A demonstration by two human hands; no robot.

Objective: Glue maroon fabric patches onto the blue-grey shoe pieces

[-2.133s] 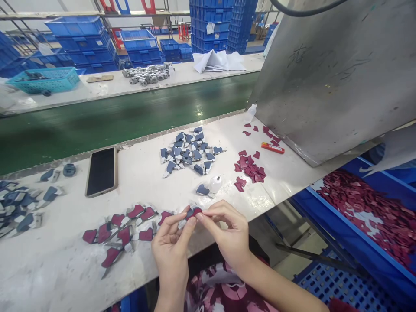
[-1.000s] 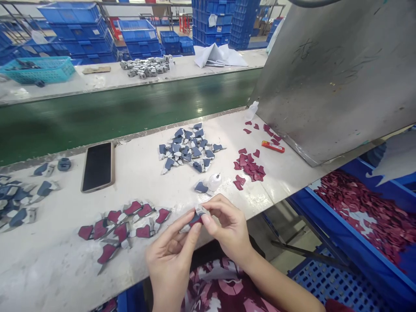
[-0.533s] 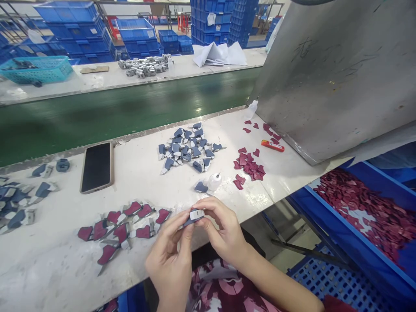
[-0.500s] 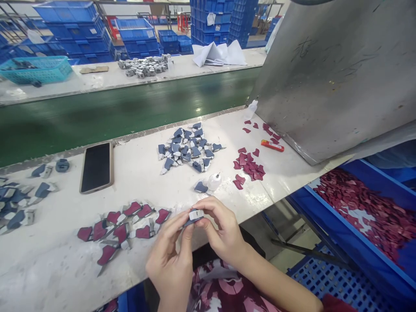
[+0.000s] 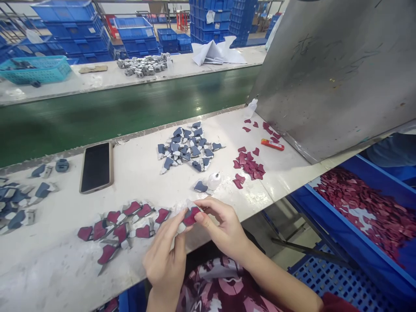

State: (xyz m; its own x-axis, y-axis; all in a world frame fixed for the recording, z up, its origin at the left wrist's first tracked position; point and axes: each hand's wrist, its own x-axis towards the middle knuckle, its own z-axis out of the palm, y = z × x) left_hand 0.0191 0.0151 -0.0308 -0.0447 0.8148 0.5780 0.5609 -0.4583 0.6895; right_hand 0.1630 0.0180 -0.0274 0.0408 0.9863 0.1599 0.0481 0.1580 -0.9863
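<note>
Between my two hands is a small grey part with a maroon face (image 5: 191, 216), held over the table's front edge. My left hand (image 5: 169, 249) pinches its left side with the fingertips. My right hand (image 5: 224, 225) grips the other side, thumb pressed on the maroon face. Just left of my hands lies a group of similar maroon-faced parts (image 5: 121, 233). Beyond them is a pile of blue-faced grey parts (image 5: 186, 147). A small white bottle with a dark tip (image 5: 214, 181) stands beside one single blue-faced part (image 5: 200, 186).
Maroon pieces (image 5: 249, 167) are heaped at the right, near a red-yellow tube (image 5: 272, 144). A phone (image 5: 96, 168) lies left. A metal panel (image 5: 331, 73) leans at right, above a blue crate (image 5: 354, 225) of maroon pieces. A green belt (image 5: 130, 106) runs behind the table.
The part in my hands has been turned: earlier its pale edge with a hole and blue side showed, now its maroon face is up. My right thumb has moved onto that face.
</note>
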